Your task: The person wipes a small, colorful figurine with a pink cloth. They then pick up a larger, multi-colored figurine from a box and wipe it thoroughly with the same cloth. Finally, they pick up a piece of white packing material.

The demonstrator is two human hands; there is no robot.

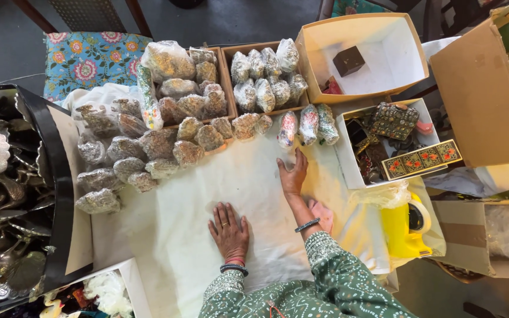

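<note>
Both hands lie flat on a white cloth (207,194) that covers the table, and neither holds anything. The left hand (229,231) rests palm down near the 6 o'clock edge, fingers spread a little, with a ring on 1 finger and bangles at the wrist. The right hand (293,175) stretches toward 12 o'clock, palm down with fingers open and loosely together, a dark bangle on its wrist; its fingertips end just short of 3 small wrapped packets (308,125) lying side by side, 1 reddish and 2 greenish. From 9 to 12 o'clock of the hands a heap of clear plastic bags of beads (148,147) spreads over the cloth, and some fill 2 shallow cardboard trays (226,70) behind it. At 1 o'clock stands an open cardboard box (384,59) with a small dark cube inside. At 2 o'clock a white box (344,147) holds ornate little cases. At 3 o'clock sits a yellow tape dispenser (405,227). At 9 o'clock a black tray (54,176) carries silvery metal dishes.
</note>
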